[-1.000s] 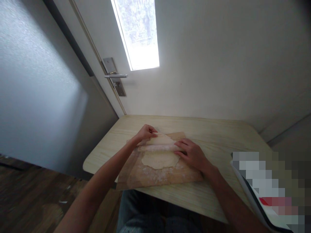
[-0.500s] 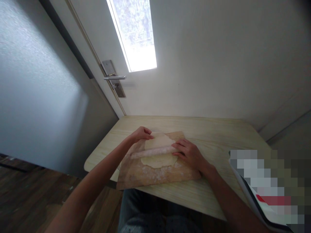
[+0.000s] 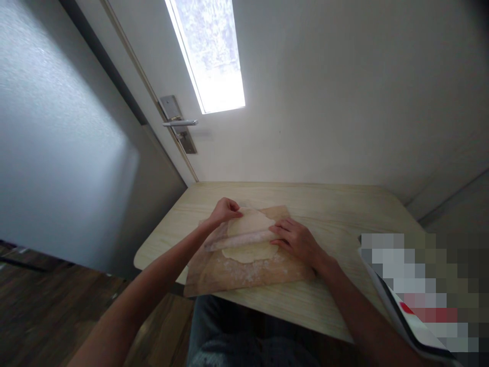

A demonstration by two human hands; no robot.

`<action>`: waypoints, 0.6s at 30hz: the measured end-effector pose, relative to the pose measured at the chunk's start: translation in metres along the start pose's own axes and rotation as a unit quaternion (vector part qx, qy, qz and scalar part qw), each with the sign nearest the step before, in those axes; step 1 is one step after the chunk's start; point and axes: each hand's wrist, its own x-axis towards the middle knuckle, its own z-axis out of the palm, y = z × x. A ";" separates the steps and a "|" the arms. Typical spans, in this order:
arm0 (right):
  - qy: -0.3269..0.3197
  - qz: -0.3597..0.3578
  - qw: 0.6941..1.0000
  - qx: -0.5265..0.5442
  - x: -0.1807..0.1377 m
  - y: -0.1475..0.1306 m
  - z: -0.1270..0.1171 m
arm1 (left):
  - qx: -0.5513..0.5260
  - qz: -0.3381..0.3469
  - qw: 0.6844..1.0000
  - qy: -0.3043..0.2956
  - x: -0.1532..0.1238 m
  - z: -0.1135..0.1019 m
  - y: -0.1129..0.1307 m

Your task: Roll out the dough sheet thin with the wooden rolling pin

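Note:
A thin, pale sheet of dough (image 3: 250, 253) lies on a floured wooden board (image 3: 229, 283). Across its middle rests a flour-dusted rolling pin (image 3: 240, 238), tilted slightly so its right end is farther from me. My left hand (image 3: 226, 210) is at the dough's far left edge, thumb and fingers pinched together on it. On the right, my right hand (image 3: 293, 236) has its thumb and fingers around the pin's right end, close to the dough's edge. The palm side of that hand is hidden.
The board sits on a light wooden table (image 3: 328, 204), near its front edge. A door with a metal handle (image 3: 180, 123) stands behind the table. At the right lies a dark-edged, partly pixelated object (image 3: 405, 326). My legs (image 3: 214, 326) are below the front edge.
My left hand has risen very slightly at the dough's far edge. The right hand and the rolling pin stay nearly where they were.

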 end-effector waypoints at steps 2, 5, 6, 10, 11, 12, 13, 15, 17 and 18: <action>0.003 -0.009 1.000 -0.010 0.001 0.000 -0.001 | -0.010 -0.003 1.000 -0.025 -0.001 -0.001 -0.002; 0.019 -0.029 0.999 -0.027 0.002 -0.002 -0.003 | -0.016 -0.009 0.998 -0.058 -0.002 -0.002 -0.003; 0.026 -0.036 0.998 -0.034 0.002 -0.002 -0.004 | -0.013 -0.011 0.998 -0.065 -0.003 -0.002 -0.003; 0.042 -0.039 0.996 -0.063 0.002 -0.005 -0.006 | -0.003 -0.010 0.997 -0.071 -0.006 -0.004 0.002; 0.049 -0.036 0.996 -0.069 0.002 -0.005 -0.006 | -0.006 -0.005 0.997 -0.073 -0.006 -0.005 0.004; 0.059 -0.034 0.995 -0.075 0.002 -0.006 -0.006 | -0.011 0.002 0.997 -0.081 -0.008 -0.007 0.005; 0.071 -0.032 0.994 -0.079 0.001 -0.006 -0.006 | -0.016 0.012 0.995 -0.095 -0.009 -0.008 0.005; 0.097 -0.026 0.992 -0.081 0.000 -0.006 -0.005 | -0.020 0.033 0.992 -0.124 -0.012 -0.010 0.005; 0.125 -0.009 0.990 -0.071 -0.002 -0.005 -0.004 | -0.003 0.058 0.991 -0.124 -0.013 -0.010 0.002; 0.139 0.002 0.988 -0.062 -0.003 -0.005 -0.003 | 0.013 0.070 0.991 -0.112 -0.013 -0.009 0.001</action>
